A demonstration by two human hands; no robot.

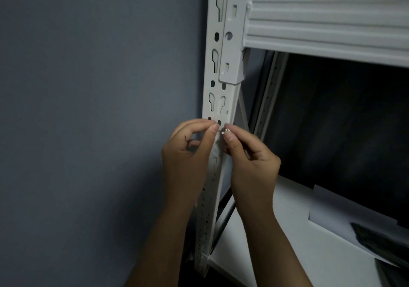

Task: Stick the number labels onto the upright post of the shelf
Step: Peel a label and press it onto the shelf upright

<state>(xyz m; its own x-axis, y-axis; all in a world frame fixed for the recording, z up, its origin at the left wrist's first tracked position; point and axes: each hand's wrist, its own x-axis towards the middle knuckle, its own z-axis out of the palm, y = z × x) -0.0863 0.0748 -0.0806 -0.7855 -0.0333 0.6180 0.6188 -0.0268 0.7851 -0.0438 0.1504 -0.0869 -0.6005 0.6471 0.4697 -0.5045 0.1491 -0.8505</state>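
The white upright post point(218, 69) of the shelf runs from top centre down to the floor, punched with keyhole slots and round holes. Both hands meet in front of it at mid height. My left hand point(188, 151) pinches thumb and forefinger together at the post. My right hand point(250, 156) pinches a tiny white label point(225, 131) between thumb and forefinger, almost touching the left fingertips. The label is too small to read. The post behind the fingers is hidden.
A white ribbed shelf beam point(327, 25) hooks into the post at upper right through a bracket point(232, 38). A lower white shelf board point(287, 231) carries a sheet of paper point(332, 211) and a dark object point(380, 240). A grey wall point(88, 109) fills the left.
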